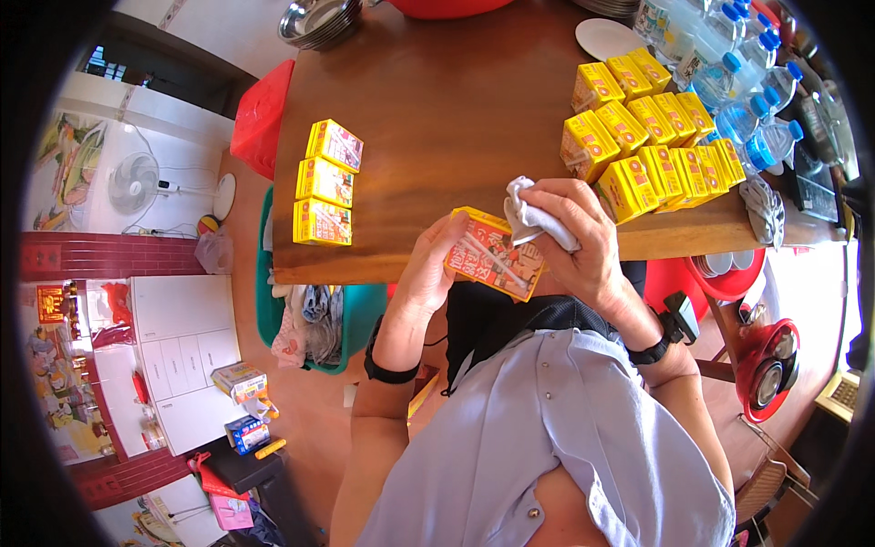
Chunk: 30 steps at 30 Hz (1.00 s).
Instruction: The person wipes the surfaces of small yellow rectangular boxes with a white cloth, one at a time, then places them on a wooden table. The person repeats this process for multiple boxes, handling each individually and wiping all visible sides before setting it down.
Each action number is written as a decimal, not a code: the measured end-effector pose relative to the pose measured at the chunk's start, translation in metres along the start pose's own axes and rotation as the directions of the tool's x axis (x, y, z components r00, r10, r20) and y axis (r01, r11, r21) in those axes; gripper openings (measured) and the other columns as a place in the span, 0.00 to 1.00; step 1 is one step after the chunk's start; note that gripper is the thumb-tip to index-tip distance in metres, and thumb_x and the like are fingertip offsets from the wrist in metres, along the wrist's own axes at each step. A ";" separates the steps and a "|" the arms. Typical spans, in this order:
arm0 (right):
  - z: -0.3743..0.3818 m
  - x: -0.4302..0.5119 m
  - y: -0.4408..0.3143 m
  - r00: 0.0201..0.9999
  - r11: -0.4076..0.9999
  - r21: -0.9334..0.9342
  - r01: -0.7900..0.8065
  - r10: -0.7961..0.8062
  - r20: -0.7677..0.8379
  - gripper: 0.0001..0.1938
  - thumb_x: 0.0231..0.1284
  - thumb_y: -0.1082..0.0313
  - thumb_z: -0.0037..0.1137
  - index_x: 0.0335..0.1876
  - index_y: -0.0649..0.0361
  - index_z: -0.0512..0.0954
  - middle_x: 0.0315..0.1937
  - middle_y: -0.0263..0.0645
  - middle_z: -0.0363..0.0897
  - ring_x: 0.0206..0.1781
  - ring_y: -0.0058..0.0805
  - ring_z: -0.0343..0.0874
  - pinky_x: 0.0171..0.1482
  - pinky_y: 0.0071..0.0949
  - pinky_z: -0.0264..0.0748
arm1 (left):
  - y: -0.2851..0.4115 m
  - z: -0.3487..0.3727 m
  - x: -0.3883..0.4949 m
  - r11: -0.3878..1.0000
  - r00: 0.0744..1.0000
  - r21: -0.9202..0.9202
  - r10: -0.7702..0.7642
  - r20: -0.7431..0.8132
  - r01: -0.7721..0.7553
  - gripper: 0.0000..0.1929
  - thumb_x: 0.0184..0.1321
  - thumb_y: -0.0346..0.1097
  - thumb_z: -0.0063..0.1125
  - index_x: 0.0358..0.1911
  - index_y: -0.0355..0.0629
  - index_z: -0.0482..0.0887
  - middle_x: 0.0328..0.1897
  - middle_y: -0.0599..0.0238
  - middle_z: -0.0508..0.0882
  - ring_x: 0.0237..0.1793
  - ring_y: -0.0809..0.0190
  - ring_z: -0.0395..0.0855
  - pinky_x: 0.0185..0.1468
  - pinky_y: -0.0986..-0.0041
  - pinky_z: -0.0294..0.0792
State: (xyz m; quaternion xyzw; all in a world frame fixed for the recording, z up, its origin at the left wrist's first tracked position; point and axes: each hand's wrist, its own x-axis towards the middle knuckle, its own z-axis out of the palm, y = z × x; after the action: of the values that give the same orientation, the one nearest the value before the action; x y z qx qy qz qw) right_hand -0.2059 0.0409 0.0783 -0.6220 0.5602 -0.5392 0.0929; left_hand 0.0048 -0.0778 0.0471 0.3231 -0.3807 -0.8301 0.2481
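Observation:
My left hand point(427, 263) grips a yellow and red drink carton point(495, 258) by its left end, just above the table's front edge. A straw in a clear wrapper runs along the carton's upturned side. In my right hand point(581, 239) is a bunched white cloth point(541, 217), held close over the carton's right end; I cannot tell whether it touches. Three similar cartons point(327, 183) stand in a column on the left of the wooden table point(437, 123). Several more yellow cartons point(632, 130) stand in rows on the right.
Water bottles point(735, 82) crowd the table's right side behind the cartons, near a white plate point(607, 39). A grey cloth point(762, 210) lies at the front right edge. Metal bowls point(320, 24) are stacked at the back left. Red stools point(263, 119) and a green tub point(362, 325) of cloths flank the table.

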 end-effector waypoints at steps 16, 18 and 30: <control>0.023 -0.048 -0.004 0.985 0.988 -0.107 0.114 -0.127 -0.118 0.36 0.39 0.83 0.73 0.63 0.57 0.81 0.58 0.47 0.78 0.58 0.48 0.80 0.58 0.42 0.82 | 0.030 0.029 0.008 0.993 0.987 -0.096 -0.076 -0.142 0.063 0.29 0.76 0.62 0.53 0.64 0.45 0.79 0.59 0.59 0.88 0.53 0.55 0.90 0.44 0.55 0.87; 0.016 -0.054 0.006 0.994 0.980 -0.169 0.110 -0.103 0.046 0.37 0.36 0.82 0.73 0.63 0.57 0.81 0.58 0.44 0.78 0.58 0.47 0.79 0.58 0.42 0.82 | 0.058 0.021 0.015 1.000 0.989 0.028 0.009 -0.148 -0.004 0.27 0.75 0.60 0.57 0.62 0.45 0.79 0.57 0.59 0.89 0.51 0.56 0.90 0.41 0.56 0.86; 0.021 -0.085 0.052 0.984 0.880 -0.466 0.092 -0.008 0.180 0.33 0.49 0.58 0.76 0.65 0.45 0.77 0.62 0.35 0.74 0.68 0.42 0.72 0.61 0.47 0.70 | 0.224 -0.053 0.154 0.014 0.692 0.979 0.705 -0.153 0.202 0.36 0.56 0.62 0.76 0.49 0.32 0.82 0.50 0.43 0.90 0.50 0.46 0.90 0.57 0.55 0.79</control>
State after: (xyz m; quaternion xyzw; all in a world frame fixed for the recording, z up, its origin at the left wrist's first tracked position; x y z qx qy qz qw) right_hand -0.2035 0.0796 -0.0155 -0.6843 0.6482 -0.3329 -0.0271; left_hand -0.0223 -0.3350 0.1444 0.5730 -0.7785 -0.1057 0.2332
